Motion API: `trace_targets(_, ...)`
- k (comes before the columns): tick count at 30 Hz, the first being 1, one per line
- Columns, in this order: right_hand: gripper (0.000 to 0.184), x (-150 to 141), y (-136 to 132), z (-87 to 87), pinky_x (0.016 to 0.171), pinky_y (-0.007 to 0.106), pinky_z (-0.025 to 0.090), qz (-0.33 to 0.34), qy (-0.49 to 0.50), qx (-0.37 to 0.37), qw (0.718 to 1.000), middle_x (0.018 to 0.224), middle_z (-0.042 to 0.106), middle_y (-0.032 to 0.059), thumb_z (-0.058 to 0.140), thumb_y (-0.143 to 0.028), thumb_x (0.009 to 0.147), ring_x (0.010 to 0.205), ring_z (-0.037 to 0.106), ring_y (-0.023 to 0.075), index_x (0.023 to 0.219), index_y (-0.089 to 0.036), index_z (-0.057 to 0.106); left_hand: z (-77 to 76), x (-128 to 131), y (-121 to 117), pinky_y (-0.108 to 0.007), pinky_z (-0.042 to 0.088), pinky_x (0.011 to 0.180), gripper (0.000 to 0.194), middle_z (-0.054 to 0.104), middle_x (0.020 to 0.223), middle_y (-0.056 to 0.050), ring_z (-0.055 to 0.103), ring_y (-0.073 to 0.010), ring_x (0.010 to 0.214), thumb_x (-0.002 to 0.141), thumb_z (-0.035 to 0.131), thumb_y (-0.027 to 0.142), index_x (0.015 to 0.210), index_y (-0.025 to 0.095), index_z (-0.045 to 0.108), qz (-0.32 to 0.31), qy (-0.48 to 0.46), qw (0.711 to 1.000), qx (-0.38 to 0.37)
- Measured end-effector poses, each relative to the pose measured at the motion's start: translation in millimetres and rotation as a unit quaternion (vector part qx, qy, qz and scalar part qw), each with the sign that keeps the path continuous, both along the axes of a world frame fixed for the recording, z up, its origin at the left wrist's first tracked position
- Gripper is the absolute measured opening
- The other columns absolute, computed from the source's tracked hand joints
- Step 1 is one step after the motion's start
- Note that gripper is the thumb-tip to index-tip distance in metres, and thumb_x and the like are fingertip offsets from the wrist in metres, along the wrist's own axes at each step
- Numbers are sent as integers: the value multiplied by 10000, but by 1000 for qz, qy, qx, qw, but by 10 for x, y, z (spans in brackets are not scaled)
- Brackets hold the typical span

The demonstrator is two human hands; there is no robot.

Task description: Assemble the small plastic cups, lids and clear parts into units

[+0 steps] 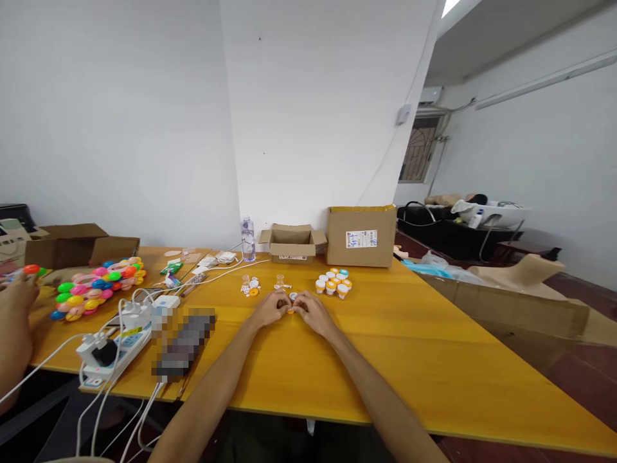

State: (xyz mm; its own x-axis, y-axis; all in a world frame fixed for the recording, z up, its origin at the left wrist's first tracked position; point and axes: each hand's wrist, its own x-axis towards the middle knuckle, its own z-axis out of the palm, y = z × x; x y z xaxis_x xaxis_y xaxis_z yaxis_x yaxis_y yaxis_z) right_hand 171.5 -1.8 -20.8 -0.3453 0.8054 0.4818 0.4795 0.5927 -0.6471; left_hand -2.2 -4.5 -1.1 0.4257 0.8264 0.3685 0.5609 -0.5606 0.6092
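Observation:
My left hand (272,308) and my right hand (312,310) meet over the middle of the wooden table (414,347). Both are closed, their fingertips pinching a small orange piece (290,312) that looks like a cap or ring; most of it is hidden by the fingers. Just behind the fingers lies a round white lid (294,296). A small clear cup (280,280) stands a little farther back, with small white pieces beside it. To the left are another clear cup (245,281), an orange ring (253,292) and more white pieces. Several small jars with white, orange and teal lids (332,281) are grouped on the right.
An open cardboard box (292,244), a closed carton (360,236) and a water bottle (247,239) line the wall. Left are a power strip (130,341) with cables, a blurred-out phone (186,347) and colourful balls (96,289). Another person's hand (17,296) reaches in at far left.

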Motion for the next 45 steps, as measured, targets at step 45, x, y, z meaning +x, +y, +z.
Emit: trace_targets(45,144,-1,36,33,728,274,405,-8,-135,42,990,885,617,34,533,-90,821,808,583,179,772,-218,577,1,-9,50,-252,429,684,143,651,764,-21,554,-135,712,759,589,141,673,167,699,-18,-31,998,-57)
